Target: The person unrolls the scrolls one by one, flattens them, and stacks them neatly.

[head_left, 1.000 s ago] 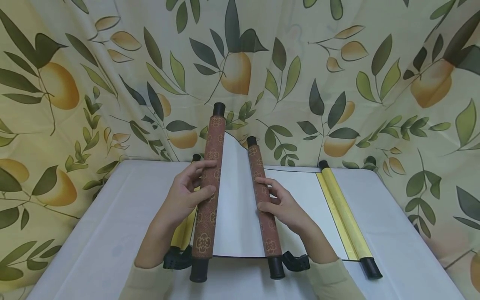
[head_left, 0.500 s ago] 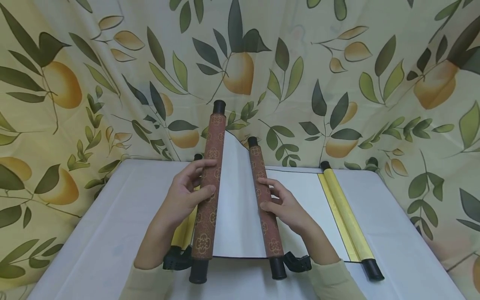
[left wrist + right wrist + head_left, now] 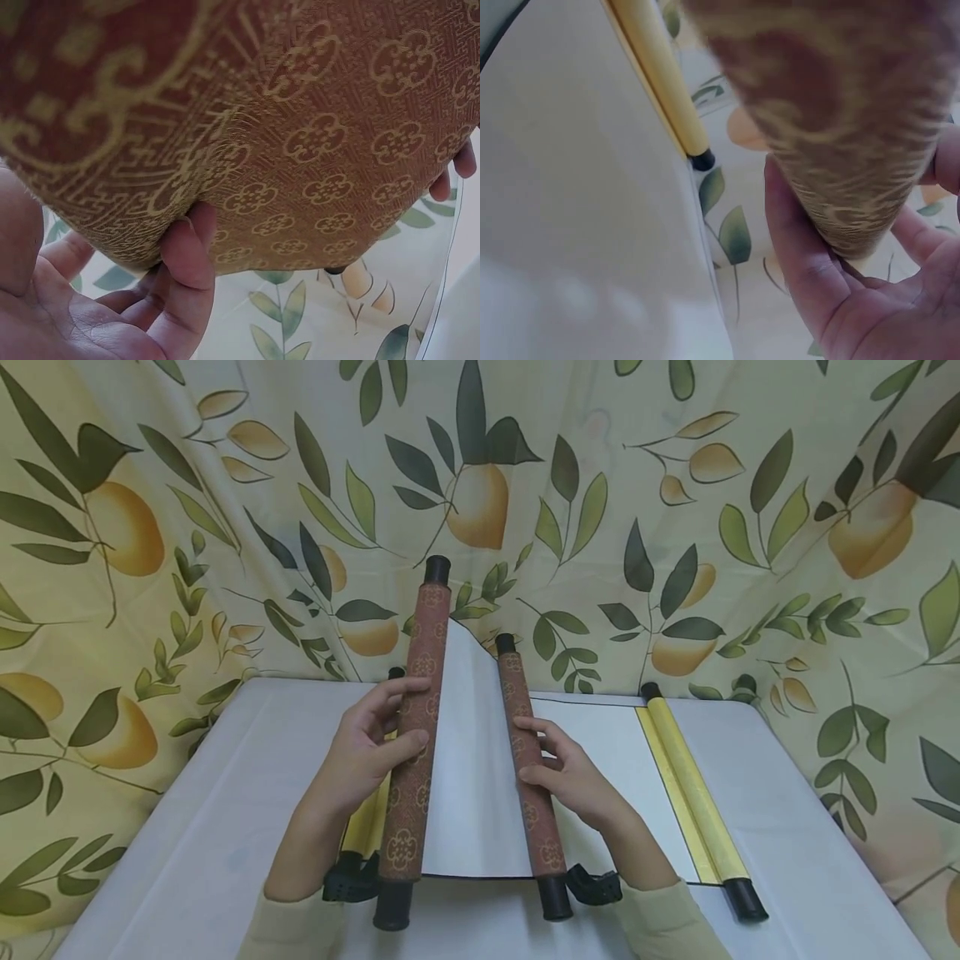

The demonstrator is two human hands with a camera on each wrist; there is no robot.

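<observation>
Grips a red roller (image 3: 411, 789) in the left hand (image 3: 363, 735), in front of a yellow roller (image 3: 366, 822). Holds white paper (image 3: 474, 777) from there across to a second red roller (image 3: 537, 810), gripped in the right hand (image 3: 577, 775) above the table (image 3: 187, 802), left of another yellow roller (image 3: 696, 785).

Red-brown, gold-patterned scroll (image 3: 474, 760) with black end caps (image 3: 393, 906), partly unrolled, tilted above the white table (image 3: 247, 760)

The lower scroll (image 3: 622, 752) lies on the table (image 3: 795, 802) behind the upper scroll (image 3: 476, 768).
</observation>
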